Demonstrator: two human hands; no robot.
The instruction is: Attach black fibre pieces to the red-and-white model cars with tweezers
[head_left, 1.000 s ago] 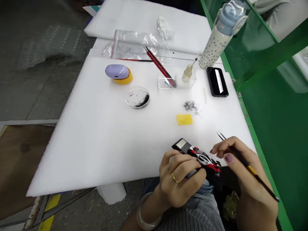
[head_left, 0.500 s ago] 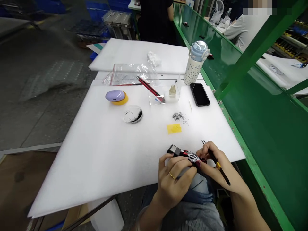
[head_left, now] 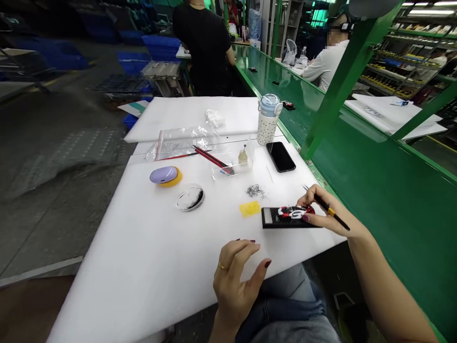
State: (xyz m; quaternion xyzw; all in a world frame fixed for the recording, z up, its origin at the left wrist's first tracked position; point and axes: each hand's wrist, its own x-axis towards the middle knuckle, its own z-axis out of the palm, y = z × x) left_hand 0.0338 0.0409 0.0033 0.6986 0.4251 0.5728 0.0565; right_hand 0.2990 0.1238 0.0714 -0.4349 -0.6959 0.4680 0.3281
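Observation:
My right hand [head_left: 323,212] grips a small red-and-white model car [head_left: 294,212] fixed on a black rectangular base [head_left: 273,225]. Tucked in the same hand is a pair of black tweezers [head_left: 333,213] with a yellow band, tips pointing up and left. The base is at the table's front right; whether it touches the surface I cannot tell. My left hand [head_left: 235,274] is apart from it, over the front edge, fingers spread and holding nothing. Just beyond the base lie a yellow film piece [head_left: 250,208] and a pile of fine black strips [head_left: 255,191].
A round clear dish [head_left: 190,197] holds black slivers. Behind it are a purple case [head_left: 163,175], a clear tray [head_left: 223,175] with red-and-black tweezers [head_left: 210,157] and a small bottle [head_left: 243,156], a phone [head_left: 281,156] and a tumbler [head_left: 267,121]. A green conveyor [head_left: 374,176] runs along the right.
My left hand has let go of the model car's base and moved down and left, opening. My right hand has carried the car and base up and forward over the table. The view has tilted up.

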